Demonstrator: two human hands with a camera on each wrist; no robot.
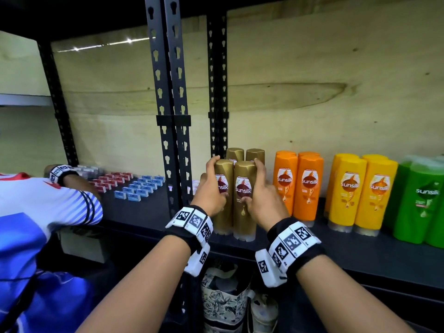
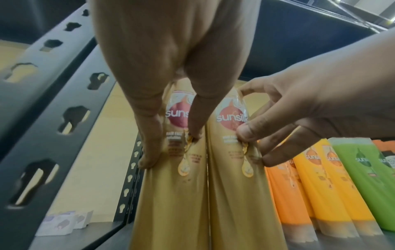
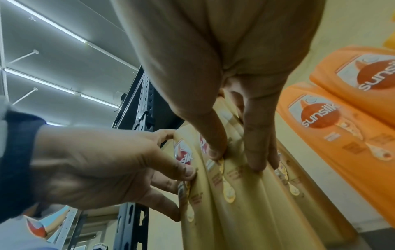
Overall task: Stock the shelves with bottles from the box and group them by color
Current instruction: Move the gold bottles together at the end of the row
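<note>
A plywood back wall [image 1: 312, 68] closes off the black shelf [image 1: 360, 255] I am working at, and a black slotted upright [image 1: 168, 140] stands at its left limit. The gold bottles [image 1: 243, 200] stand upright in a block of four, two in front and two behind, just right of that upright with little room on that side. To their right a narrow gap separates them from the orange bottles [image 1: 308, 186]; then come the yellow bottles [image 1: 367, 191] and the green bottles [image 1: 418, 200], each group in its own cluster. The front gold pair stands close to the shelf's front edge.

My left hand [image 1: 211, 191] wraps the left front gold bottle, fingers round its outer side and thumb on the label. My right hand [image 1: 262, 195] grips the right front gold bottle, thumb on its face and fingers down the side facing the orange group. Both hands flank the gold block, clamped on it from either side.

In the next bay left, small boxes [image 1: 134, 186] lie in rows, and another person's arm [image 1: 69, 179] reaches over them.
</note>
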